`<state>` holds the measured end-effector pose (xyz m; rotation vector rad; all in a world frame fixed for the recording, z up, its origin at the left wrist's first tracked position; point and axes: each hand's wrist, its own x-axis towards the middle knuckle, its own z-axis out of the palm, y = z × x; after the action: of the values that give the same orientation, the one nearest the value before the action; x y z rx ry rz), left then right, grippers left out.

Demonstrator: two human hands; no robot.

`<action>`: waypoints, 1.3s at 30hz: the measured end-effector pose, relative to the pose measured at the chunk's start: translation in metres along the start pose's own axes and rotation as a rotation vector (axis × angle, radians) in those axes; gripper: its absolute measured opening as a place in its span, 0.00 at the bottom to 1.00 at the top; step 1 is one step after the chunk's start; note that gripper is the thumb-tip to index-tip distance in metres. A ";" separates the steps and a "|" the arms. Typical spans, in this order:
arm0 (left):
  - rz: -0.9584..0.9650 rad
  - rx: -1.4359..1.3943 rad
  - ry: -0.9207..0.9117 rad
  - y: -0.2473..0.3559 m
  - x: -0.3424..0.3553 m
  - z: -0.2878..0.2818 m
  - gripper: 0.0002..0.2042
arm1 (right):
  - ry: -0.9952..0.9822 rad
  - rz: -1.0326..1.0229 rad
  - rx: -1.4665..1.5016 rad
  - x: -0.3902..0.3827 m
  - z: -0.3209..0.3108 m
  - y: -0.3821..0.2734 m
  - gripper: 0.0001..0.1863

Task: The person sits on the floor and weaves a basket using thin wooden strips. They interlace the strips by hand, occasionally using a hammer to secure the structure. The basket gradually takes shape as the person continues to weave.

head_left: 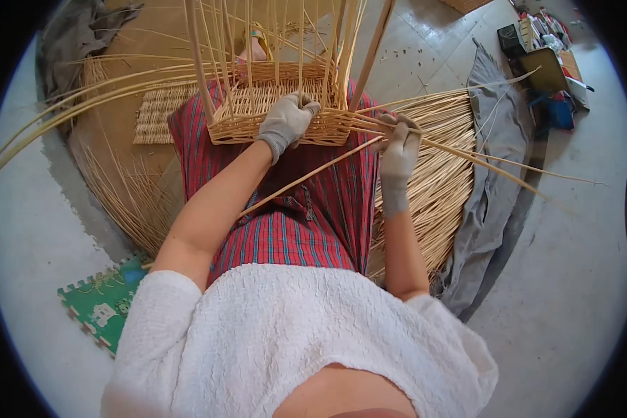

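A half-woven wicker basket point(240, 131) with tall upright stakes rests on a red plaid cloth point(285, 237) over my lap. My left hand point(285, 122), in a light gray glove, is closed on the basket's near rim, right of its middle, fingertips partly hidden. My right hand point(399, 153), gloved too, is closed around several long pale rods that run out from the basket's right corner. A single long rod point(306, 172) slants from that hand down across the cloth toward my left forearm.
Heaps of loose rods point(425, 202) lie at both sides. A woven mat point(153, 122), gray cloths point(488, 209), a green foam tile point(94, 299) and a cluster of boxes and items point(557, 76) surround me. A bit of someone's foot point(256, 49) shows behind the basket.
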<state>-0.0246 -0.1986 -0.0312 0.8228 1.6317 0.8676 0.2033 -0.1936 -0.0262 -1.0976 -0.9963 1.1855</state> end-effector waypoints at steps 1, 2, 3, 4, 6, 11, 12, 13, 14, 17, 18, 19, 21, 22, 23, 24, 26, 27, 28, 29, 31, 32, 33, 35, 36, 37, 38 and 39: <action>0.029 -0.044 0.020 0.001 -0.003 0.000 0.09 | 0.022 0.077 -0.195 -0.020 0.006 -0.024 0.17; 0.050 -0.072 0.022 0.001 -0.013 -0.001 0.11 | -0.202 -0.121 -0.494 -0.035 0.011 -0.034 0.16; 0.185 -0.064 0.154 0.001 -0.022 0.002 0.21 | -0.428 -0.328 -0.791 -0.045 0.016 -0.039 0.15; 0.502 0.179 0.262 0.010 -0.029 0.003 0.25 | -0.572 -0.632 -1.016 -0.051 0.031 -0.040 0.11; 1.138 0.646 0.475 0.022 -0.047 0.005 0.34 | -1.026 -0.408 -1.496 -0.076 0.032 -0.010 0.08; 1.082 1.374 0.272 -0.024 -0.003 0.047 0.45 | -1.271 0.004 -0.952 -0.135 0.033 0.004 0.14; 1.123 1.439 0.283 -0.024 0.012 0.036 0.45 | -1.251 0.056 -0.845 -0.125 0.032 0.003 0.16; 1.236 1.288 0.256 0.003 0.014 0.024 0.50 | -1.254 0.040 -0.809 -0.116 0.026 0.005 0.17; 1.182 1.272 0.248 0.034 0.018 0.009 0.48 | -1.258 0.023 -0.772 -0.102 0.022 0.006 0.17; 1.006 1.204 0.209 0.121 0.038 -0.040 0.45 | -1.211 0.063 -0.817 -0.051 0.025 -0.002 0.16; 0.943 1.169 0.199 0.140 0.051 -0.066 0.46 | -1.169 0.128 -0.801 -0.026 0.036 -0.013 0.14; 0.971 1.171 0.226 0.158 0.067 -0.085 0.47 | -1.081 -0.060 -0.958 -0.003 0.035 0.015 0.12; 0.951 1.097 0.244 0.183 0.083 -0.111 0.51 | -1.012 -0.146 -1.101 0.049 0.052 0.038 0.11; 0.914 1.026 0.235 0.197 0.078 -0.119 0.55 | -0.984 -0.134 -1.104 0.074 0.063 0.051 0.11; 0.883 0.954 0.235 0.203 0.079 -0.128 0.59 | -0.984 -0.105 -1.106 0.098 0.078 0.071 0.11; 0.871 0.929 0.280 0.190 0.093 -0.137 0.56 | -0.991 -0.084 -1.108 0.118 0.093 0.095 0.10; 0.848 0.887 0.375 0.140 0.132 -0.148 0.52 | -0.987 -0.139 -1.335 0.157 0.118 0.155 0.11; 0.862 0.923 0.421 0.118 0.144 -0.147 0.53 | -0.964 -0.155 -1.450 0.174 0.126 0.191 0.11; 0.881 0.950 0.465 0.100 0.148 -0.142 0.54 | -0.922 -0.237 -1.482 0.187 0.132 0.228 0.12; 0.820 0.875 0.444 0.093 0.146 -0.136 0.51 | -0.968 -0.225 -1.503 0.202 0.137 0.263 0.13; 0.784 0.792 0.444 0.081 0.145 -0.134 0.48 | -0.988 -0.248 -1.589 0.222 0.157 0.302 0.18; 0.803 0.808 0.461 0.078 0.141 -0.138 0.48 | -0.964 -0.278 -1.631 0.219 0.169 0.314 0.21; 0.820 0.847 0.413 0.083 0.143 -0.135 0.51 | -0.768 -0.562 -1.643 0.229 0.155 0.363 0.16; 0.832 0.943 0.361 0.082 0.151 -0.136 0.58 | -0.820 -0.405 -1.477 0.237 0.154 0.421 0.15; 0.842 0.966 0.346 0.083 0.149 -0.136 0.58 | -0.846 -0.339 -1.395 0.242 0.158 0.425 0.15; 0.855 0.989 0.326 0.084 0.147 -0.134 0.58 | -0.908 -0.203 -1.476 0.245 0.165 0.429 0.16; 0.870 1.011 0.301 0.084 0.148 -0.131 0.59 | -0.952 -0.111 -1.504 0.246 0.165 0.431 0.16; 0.927 0.964 0.319 0.083 0.151 -0.132 0.57 | -1.011 -0.030 -1.527 0.240 0.174 0.421 0.15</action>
<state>-0.1759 -0.0450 -0.0082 2.3285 1.9496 0.7988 -0.0174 0.0827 -0.4006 -1.5293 -2.9525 0.7767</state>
